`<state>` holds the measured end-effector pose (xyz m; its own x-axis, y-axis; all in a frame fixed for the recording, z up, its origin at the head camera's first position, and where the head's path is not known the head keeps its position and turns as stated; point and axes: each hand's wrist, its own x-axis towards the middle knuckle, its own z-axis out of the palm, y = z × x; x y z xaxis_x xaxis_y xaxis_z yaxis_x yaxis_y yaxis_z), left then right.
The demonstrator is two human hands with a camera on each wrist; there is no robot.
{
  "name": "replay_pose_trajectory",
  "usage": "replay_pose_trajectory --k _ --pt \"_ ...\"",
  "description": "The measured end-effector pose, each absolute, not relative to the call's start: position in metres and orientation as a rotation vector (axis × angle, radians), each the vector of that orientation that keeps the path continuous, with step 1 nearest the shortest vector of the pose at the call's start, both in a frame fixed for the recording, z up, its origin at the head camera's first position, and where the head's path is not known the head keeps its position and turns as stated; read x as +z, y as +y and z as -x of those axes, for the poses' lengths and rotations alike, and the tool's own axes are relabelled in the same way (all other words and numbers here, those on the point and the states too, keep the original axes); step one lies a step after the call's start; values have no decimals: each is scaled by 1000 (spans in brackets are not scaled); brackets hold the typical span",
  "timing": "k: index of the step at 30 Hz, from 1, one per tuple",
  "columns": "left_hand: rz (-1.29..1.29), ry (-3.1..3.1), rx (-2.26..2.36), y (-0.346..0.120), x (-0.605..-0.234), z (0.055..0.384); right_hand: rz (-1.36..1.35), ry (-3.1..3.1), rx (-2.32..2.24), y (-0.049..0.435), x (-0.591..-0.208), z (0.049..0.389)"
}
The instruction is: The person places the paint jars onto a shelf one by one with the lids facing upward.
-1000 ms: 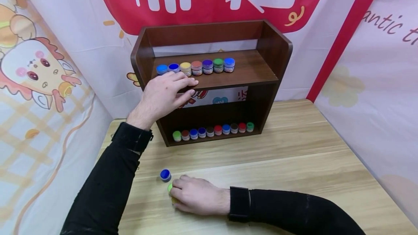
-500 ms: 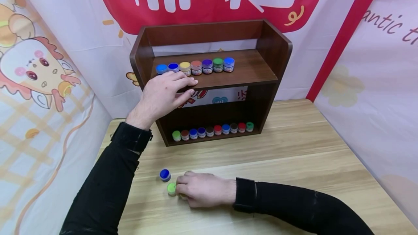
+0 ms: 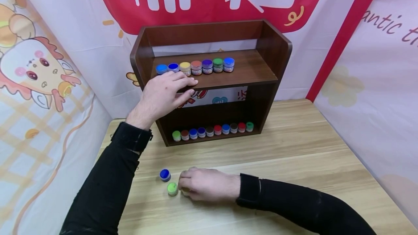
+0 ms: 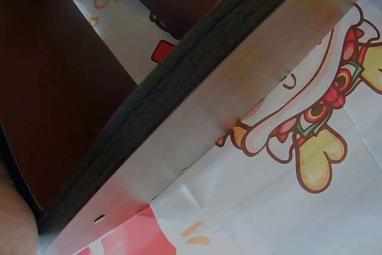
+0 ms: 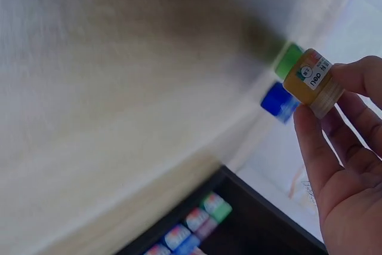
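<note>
My right hand [image 3: 209,185] pinches a small ochre-yellow paint jar [image 5: 307,82] between thumb and fingers. The right wrist view shows its "deli" label; in the head view the fingers mostly hide it. Just left of that hand, a light green paint jar [image 3: 172,189] stands on the table, and a blue paint jar [image 3: 165,175] sits a little behind it. My left hand [image 3: 164,91] rests at the front edge of the upper board of a dark brown shelf [image 3: 248,71], fingers on top and thumb below the edge.
Several paint jars [image 3: 207,66] line the upper board, partly behind my left hand. Another row of paint jars [image 3: 217,130] stands along the bottom board. The shelf stands on a light wooden table [image 3: 294,148], with printed cloth [image 3: 369,82] hanging around it.
My right hand has moved right and slightly toward the shelf with the ochre-yellow paint jar, uncovering the light green paint jar. The left hand stays at the shelf edge.
</note>
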<state>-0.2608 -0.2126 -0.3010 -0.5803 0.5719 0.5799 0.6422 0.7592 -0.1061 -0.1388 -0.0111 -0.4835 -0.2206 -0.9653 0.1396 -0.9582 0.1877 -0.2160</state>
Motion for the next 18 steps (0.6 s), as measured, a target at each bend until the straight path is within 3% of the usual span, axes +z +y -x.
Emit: replay_pose_trajectory --k 18 --pt "906 -2354 -159 -213 -301 260 2028 2504 -659 18 -415 165"
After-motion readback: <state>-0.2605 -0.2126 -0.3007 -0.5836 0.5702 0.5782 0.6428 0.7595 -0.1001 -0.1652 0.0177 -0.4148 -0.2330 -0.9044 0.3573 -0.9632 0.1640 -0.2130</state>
